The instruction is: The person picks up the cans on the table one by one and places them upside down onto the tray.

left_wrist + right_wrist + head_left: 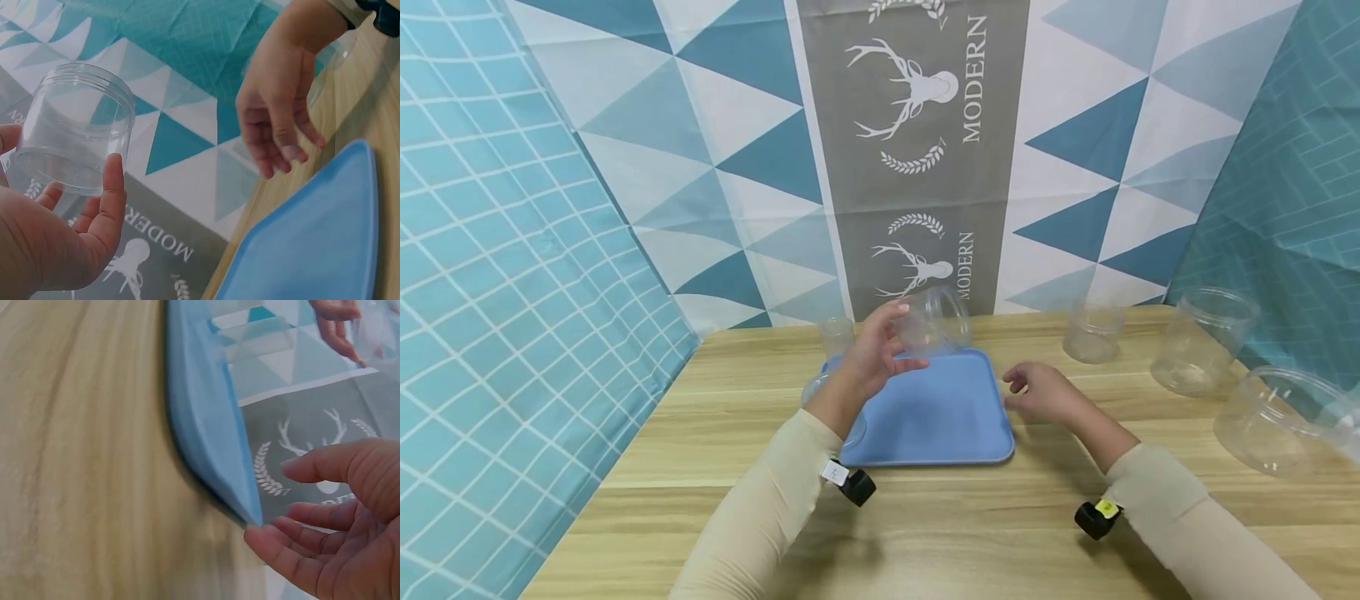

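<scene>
My left hand (pixel 874 348) holds a clear plastic jar (pixel 942 321) above the back of a blue tray (pixel 936 421). In the left wrist view the jar (pixel 78 134) is tilted, its threaded rim facing up, with the thumb and fingers around its lower part. Beside the tray's right edge, my right hand (pixel 1041 392) holds nothing, its fingers loosely bent. The right wrist view has its fingertips close to the tray corner (pixel 234 500). Another clear container (pixel 856 429) overlaps the tray's left side, partly hidden by my left forearm.
A small clear jar (pixel 835 335) stands behind the tray's left corner. On the right of the wooden table (pixel 970 533) are a small clear jar (pixel 1093 337), a taller one (pixel 1198 346) and a wide one (pixel 1277 429). Patterned cloth (pixel 917 192) hangs behind the table.
</scene>
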Motion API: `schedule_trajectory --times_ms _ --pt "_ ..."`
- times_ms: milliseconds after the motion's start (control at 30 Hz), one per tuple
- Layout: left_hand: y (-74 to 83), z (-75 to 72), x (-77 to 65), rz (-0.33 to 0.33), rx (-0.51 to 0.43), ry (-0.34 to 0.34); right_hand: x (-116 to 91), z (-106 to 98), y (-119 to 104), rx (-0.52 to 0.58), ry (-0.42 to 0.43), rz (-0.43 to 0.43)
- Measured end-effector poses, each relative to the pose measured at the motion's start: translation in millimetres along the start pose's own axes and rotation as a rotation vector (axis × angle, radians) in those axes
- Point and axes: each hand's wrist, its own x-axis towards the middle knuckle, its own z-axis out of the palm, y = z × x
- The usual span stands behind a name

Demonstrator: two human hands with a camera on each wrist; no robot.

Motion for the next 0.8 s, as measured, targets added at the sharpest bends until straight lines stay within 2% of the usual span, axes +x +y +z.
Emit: schedule_trajectory --times_ms 433,533,800 --pt "23.4 -12.4 10.9 -0.026 0.141 0.029 11.3 17.4 9.7 0.28 -0.087 0.124" --pt "28.9 -14.5 15.2 -0.033 0.182 0.04 12.1 20.1 9.1 0.28 -0.088 0.141" --pt "38.7 -16.0 21.8 -0.023 0.28 0.046 16.9 25.7 2.4 0.197 -0.098 0.174"
